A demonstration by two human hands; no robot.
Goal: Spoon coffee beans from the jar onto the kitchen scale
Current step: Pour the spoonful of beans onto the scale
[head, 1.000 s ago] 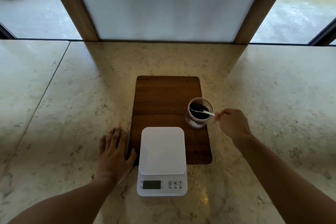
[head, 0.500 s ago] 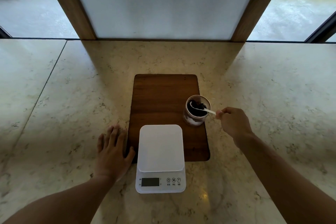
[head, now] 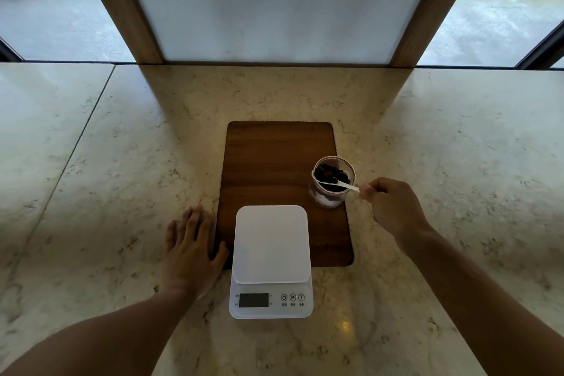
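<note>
A small clear glass jar with dark coffee beans stands on the right side of a dark wooden board. My right hand is just right of the jar, pinching the handle of a white plastic spoon whose bowl reaches into the jar among the beans. A white kitchen scale with a bare platform sits at the board's near edge, its display dark. My left hand lies flat on the counter, fingers spread, touching the board's left edge beside the scale.
The marble counter stretches wide to both sides. A frosted panel in a wooden frame rises at the back, with windows to either side. A seam in the counter runs along the far left.
The spoon's bowl has shifted a little inside the jar while my right hand stays by the rim. My left hand has not moved. The camera shifted slightly.
</note>
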